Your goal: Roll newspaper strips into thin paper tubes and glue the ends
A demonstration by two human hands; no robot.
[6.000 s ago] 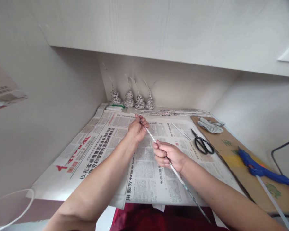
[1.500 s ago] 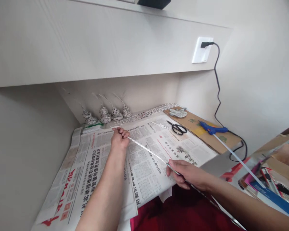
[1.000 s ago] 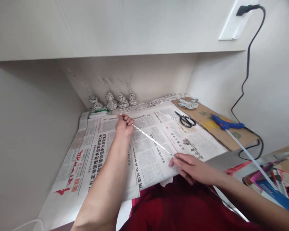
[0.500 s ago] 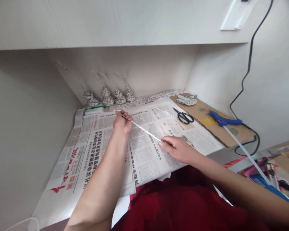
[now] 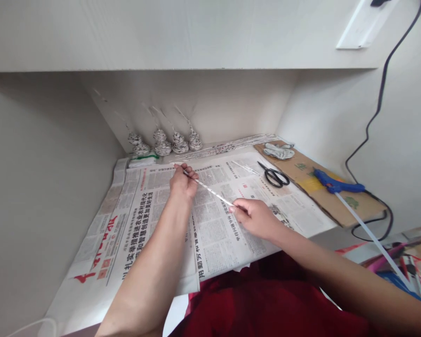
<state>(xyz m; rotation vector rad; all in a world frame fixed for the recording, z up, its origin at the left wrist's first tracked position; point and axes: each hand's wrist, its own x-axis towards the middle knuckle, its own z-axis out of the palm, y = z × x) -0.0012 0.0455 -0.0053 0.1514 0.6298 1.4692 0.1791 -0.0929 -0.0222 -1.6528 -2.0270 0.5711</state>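
Note:
A thin rolled newspaper stick (image 5: 214, 192) slants between my two hands, above the spread newspaper (image 5: 161, 224). My left hand (image 5: 183, 181) is closed around its far end. Lower and to the right, my right hand (image 5: 254, 216) pinches the near end between thumb and fingers. Behind my left hand, a bundle of similar paper sticks (image 5: 231, 146) lies along the back. Several woven paper gourd shapes (image 5: 179, 143) with thin stems stand at the back left. Black-handled scissors (image 5: 275, 177) lie to the right, beyond my right hand.
On the right, a cardboard sheet (image 5: 301, 173) bears a glove (image 5: 279, 150) and a blue glue gun (image 5: 337, 182) with a long white glue stick. Its black cord (image 5: 381, 103) runs up the wall. An overhanging white panel (image 5: 196, 37) crosses above the table. Assorted items lie lower right.
The view has shifted slightly, so the things at the back sit a little further right. My hands look slightly closer together, with a shorter length of stick showing between them.

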